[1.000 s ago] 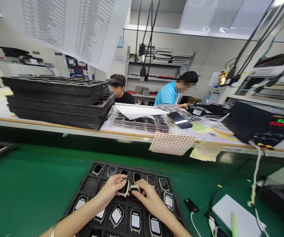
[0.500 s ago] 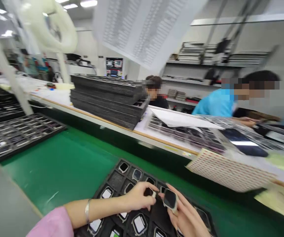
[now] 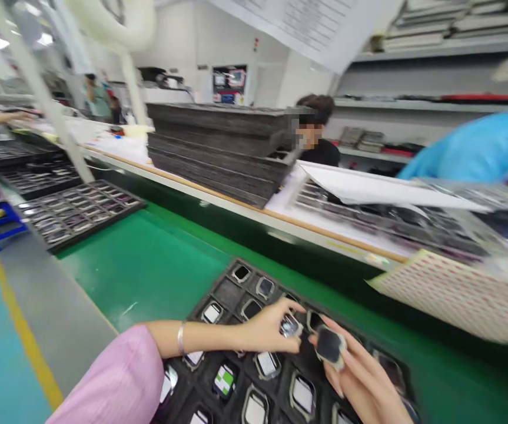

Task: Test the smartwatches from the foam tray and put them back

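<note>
My left hand (image 3: 274, 330) reaches in over the black compartment tray (image 3: 228, 290), its thumb and fingers curled around a smartwatch body (image 3: 289, 325) with a shiny face. Close to its right, my right hand (image 3: 364, 374) grips another smartwatch body (image 3: 330, 346), strapless, with a dark screen and a pale frame, tilted toward me. Beneath both hands, the tray's pockets hold several more watch bodies, some with white faces and one with a green and white face (image 3: 224, 380). My hands cover part of the tray.
A green mat (image 3: 148, 253) covers the bench. Another filled tray (image 3: 86, 212) lies at the left. Behind stands a tall stack of black trays (image 3: 218, 156) on a raised shelf. A red-patterned sheet (image 3: 452, 300) overhangs at right. Two people sit beyond the shelf.
The view has swung left and down, so the scene sits further right and higher. The watch in my left hand now shows a brighter, reflective face. Both hands keep their watches.
</note>
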{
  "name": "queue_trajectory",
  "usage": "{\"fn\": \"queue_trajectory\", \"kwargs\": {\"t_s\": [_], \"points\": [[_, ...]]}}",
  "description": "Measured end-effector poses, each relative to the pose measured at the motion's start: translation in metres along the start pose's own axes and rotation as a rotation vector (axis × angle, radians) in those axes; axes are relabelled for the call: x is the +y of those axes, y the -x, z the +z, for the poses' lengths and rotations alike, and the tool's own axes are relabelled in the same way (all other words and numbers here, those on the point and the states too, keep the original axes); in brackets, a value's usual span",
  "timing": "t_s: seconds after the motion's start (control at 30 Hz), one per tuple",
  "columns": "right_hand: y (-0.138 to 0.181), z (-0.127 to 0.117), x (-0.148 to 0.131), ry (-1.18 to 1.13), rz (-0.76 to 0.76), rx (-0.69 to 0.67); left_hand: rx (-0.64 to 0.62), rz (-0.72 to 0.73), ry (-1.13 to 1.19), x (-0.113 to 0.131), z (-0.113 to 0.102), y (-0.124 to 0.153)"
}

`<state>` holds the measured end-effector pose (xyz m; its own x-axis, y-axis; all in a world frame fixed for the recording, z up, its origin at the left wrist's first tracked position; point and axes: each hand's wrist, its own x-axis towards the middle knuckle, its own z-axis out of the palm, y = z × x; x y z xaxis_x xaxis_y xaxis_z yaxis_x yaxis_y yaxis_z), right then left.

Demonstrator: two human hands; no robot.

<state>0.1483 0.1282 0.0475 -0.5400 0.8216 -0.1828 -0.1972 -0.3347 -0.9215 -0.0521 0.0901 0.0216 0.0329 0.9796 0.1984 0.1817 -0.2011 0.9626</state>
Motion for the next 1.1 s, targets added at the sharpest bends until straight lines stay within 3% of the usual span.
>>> {"fn": "queue_trajectory", "kwargs": {"t_s": [0.1, 0.23, 0.47, 1.1], "points": [[0.004, 0.008, 0.001, -0.066, -0.002, -0.086, -0.026, -0.016, 0.023, 0.000, 0.003, 0.006], [0.005, -0.003, 0.008, -0.100, -0.008, -0.175, -0.068, -0.038, 0.039, -0.005, 0.006, 0.008], [0.005, -0.007, 0.012, -0.112, -0.032, -0.221, -0.081, -0.027, 0.050, -0.001, 0.005, 0.006], [0.010, 0.001, 0.002, 0.145, -0.042, 0.097, -0.074, 0.003, 0.031, -0.003, 0.003, -0.004]]}}
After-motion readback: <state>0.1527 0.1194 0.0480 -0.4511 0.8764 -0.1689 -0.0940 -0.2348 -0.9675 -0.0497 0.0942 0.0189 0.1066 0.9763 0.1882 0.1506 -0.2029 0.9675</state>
